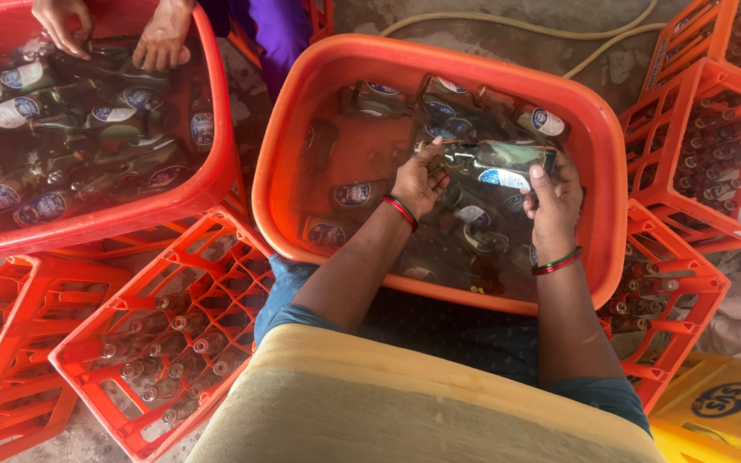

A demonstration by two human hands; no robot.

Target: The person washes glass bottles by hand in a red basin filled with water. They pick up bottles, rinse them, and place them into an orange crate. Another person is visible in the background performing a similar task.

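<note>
A green glass bottle (495, 161) with a blue and white label lies sideways over an orange tub (598, 146) of water. My left hand (418, 178) grips its neck end and my right hand (552, 199) grips its base end. Both wrists wear red and green bangles. Several more labelled bottles lie under the water around my hands.
A second orange tub (212, 184) of bottles stands at the left, with another person's two hands (113, 34) in it. Orange crates (160, 343) holding upright bottles surround me, with more crates (701, 146) at the right. A yellow crate (722, 403) sits at bottom right. A hose (559, 30) runs across the floor.
</note>
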